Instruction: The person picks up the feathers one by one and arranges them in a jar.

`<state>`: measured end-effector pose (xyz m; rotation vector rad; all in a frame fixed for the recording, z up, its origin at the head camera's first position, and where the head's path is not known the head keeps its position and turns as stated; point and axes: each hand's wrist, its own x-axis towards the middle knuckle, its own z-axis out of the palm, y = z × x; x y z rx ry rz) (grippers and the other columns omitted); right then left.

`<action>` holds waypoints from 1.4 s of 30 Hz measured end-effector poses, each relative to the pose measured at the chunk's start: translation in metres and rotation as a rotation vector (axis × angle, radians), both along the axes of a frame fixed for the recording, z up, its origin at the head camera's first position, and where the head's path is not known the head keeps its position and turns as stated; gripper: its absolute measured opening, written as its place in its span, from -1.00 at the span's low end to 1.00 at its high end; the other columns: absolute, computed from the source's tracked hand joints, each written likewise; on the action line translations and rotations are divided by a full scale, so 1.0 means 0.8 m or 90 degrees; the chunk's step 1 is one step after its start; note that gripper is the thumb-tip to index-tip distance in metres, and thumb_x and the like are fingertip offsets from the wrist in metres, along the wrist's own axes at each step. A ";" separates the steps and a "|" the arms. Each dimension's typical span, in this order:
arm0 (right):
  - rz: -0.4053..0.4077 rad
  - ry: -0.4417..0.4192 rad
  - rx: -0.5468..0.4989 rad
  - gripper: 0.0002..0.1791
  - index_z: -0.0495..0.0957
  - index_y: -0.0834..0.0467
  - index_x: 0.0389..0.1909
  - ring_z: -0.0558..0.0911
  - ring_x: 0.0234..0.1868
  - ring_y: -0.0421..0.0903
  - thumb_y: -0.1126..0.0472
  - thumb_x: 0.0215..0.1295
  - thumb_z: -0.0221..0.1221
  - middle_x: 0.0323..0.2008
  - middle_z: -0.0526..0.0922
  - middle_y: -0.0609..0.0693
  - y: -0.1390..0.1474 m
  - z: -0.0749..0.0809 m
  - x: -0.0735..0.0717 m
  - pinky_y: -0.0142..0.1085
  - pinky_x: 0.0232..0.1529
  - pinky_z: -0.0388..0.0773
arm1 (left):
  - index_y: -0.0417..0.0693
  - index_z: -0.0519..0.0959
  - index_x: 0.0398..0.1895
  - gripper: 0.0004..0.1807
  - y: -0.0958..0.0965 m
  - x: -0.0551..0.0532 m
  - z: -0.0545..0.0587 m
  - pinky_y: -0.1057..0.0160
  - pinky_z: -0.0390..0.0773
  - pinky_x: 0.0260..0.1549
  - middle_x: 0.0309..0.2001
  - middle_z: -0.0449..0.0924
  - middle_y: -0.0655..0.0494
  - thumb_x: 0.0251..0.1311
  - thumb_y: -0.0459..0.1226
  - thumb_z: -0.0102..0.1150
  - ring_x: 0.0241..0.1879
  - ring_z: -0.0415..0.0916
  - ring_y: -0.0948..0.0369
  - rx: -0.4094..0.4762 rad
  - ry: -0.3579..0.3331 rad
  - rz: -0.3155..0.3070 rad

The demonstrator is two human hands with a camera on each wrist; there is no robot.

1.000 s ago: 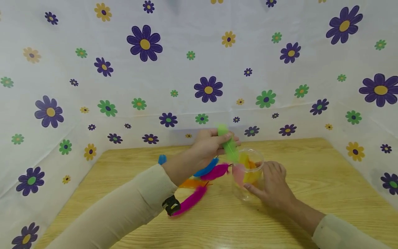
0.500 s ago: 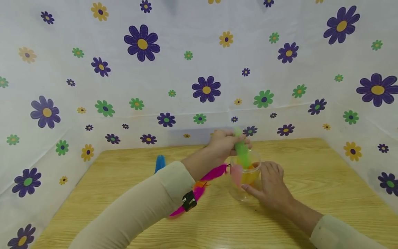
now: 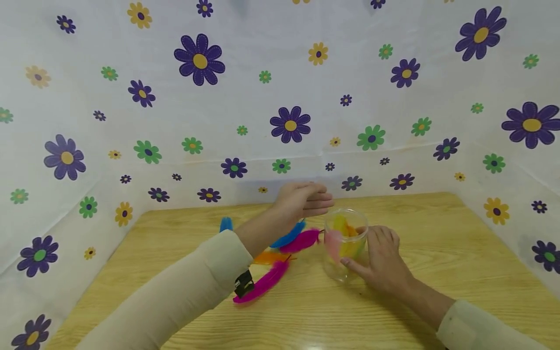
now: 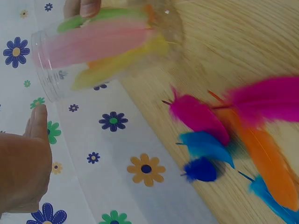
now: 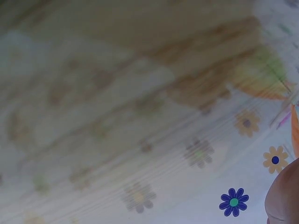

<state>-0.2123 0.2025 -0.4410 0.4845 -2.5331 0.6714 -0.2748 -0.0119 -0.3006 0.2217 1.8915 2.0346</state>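
Wood-grain surface (image 3: 315, 318) carries the clear jar (image 3: 334, 271), upright, with feathers (image 3: 334, 244) inside; the right hand (image 3: 387, 257) grips its side, presumably for stability. Left hand (image 3: 302, 201), fingers extended and holding nothing, is near the jar's opening; loose feathers (image 3: 266, 284) lie alongside

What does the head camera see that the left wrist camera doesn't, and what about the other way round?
Only the head view shows the cream sleeves and a black thing at the left wrist.

Only the left wrist view shows three separate blue feathers; the head view shows two blue patches.

Both show the left hand, right hand, clear jar, pink feather, yellow feather, orange feather, magenta feathers, table and flowery cloth.
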 end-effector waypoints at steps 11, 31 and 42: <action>0.006 0.014 -0.001 -0.22 0.39 0.29 0.18 0.40 0.18 0.17 -0.20 0.16 0.32 0.09 0.55 0.23 0.004 -0.001 -0.001 0.16 0.30 0.10 | -0.25 0.53 0.22 -0.61 -0.047 0.010 -0.015 0.11 0.61 0.15 0.17 0.62 -0.19 0.51 -0.19 -0.01 0.17 0.60 -0.02 -0.183 0.247 -0.093; 0.008 0.009 0.001 -0.22 0.39 0.29 0.19 0.39 0.19 0.19 -0.20 0.17 0.32 0.10 0.54 0.23 0.002 -0.002 0.001 0.19 0.32 0.09 | -0.13 0.13 0.56 -0.35 -0.127 0.017 -0.048 0.01 0.21 0.47 0.56 0.10 -0.04 0.51 -0.09 -0.06 0.52 0.14 0.00 -0.825 0.862 -0.364; 0.005 0.016 0.003 -0.21 0.38 0.29 0.18 0.39 0.19 0.19 -0.20 0.15 0.34 0.09 0.54 0.22 0.000 -0.003 -0.002 0.18 0.32 0.09 | 0.01 0.07 0.59 -0.11 -0.176 0.017 -0.081 0.01 0.00 0.55 0.60 -0.02 0.04 0.17 -0.42 0.15 0.58 -0.06 0.04 -1.031 1.010 -0.478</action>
